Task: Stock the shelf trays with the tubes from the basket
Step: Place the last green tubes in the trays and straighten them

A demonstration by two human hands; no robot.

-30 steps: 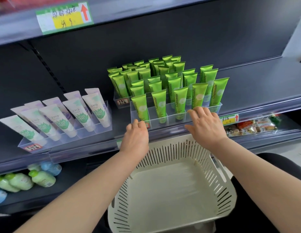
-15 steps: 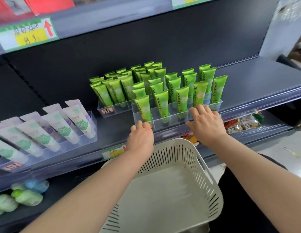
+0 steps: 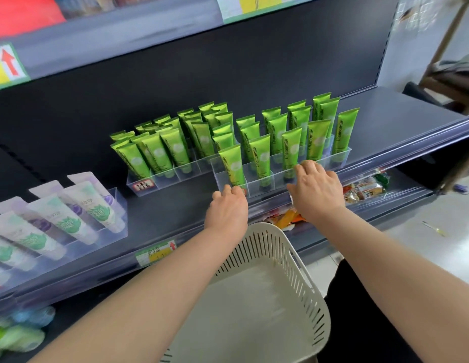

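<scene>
The basket (image 3: 278,247) at the bottom centre shows only its bare white floor, so as far as the view reaches no tubes are left in it. The green tubes (image 3: 262,155) stand upright in rows in two clear trays at mid-frame, the left tray (image 3: 170,179) and the right tray (image 3: 274,177), and both look well filled. Both hands are at the right tray's front wall. The right hand (image 3: 316,189) lays fairly straight fingers over the rim and holds no tube. The left hand (image 3: 228,208) touches the front left corner with its fingers bent away from the camera, so I cannot tell whether they grip the wall or only press it. Stocking looks finished; what seems left is squaring this tray on the shelf (image 3: 162,213).
</scene>
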